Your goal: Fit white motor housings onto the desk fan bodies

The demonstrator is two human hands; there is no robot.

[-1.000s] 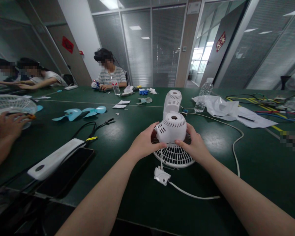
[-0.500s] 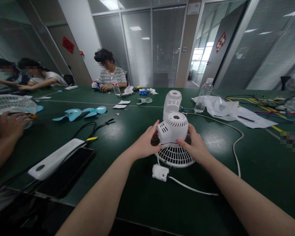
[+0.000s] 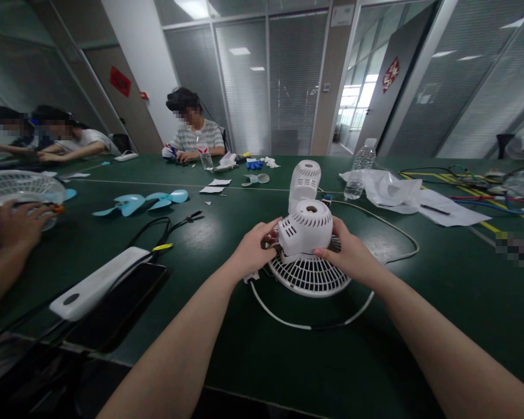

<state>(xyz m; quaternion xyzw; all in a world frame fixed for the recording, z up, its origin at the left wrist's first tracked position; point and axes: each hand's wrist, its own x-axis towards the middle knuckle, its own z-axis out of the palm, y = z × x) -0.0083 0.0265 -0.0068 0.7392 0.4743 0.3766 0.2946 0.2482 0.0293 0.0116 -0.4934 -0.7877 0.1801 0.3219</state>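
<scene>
A white slotted fan motor housing (image 3: 308,228) sits on a round white fan grille (image 3: 312,278) that lies on the table. My right hand (image 3: 350,251) grips the housing's right side, thumb at its lower edge. My left hand (image 3: 255,250) is closed at its left edge, fingertips partly hidden behind the housing. Below my left wrist a small white box (image 3: 250,277) shows only in part. From it a white cord (image 3: 283,321) loops in front of the grille, with a dark section. A second white fan housing part (image 3: 304,181) stands just behind.
Left on the green table (image 3: 227,361) are a white power strip (image 3: 102,282), a dark phone (image 3: 117,305) and blue fan blades (image 3: 128,203). A co-worker's hand (image 3: 20,224) holds another grille (image 3: 21,185). Right are a bottle (image 3: 360,169) and plastic bag (image 3: 390,192).
The housing and grille have turned slightly. The small white box has moved left, from in front of the grille to below my left hand, and the cord has swung into a loop in front.
</scene>
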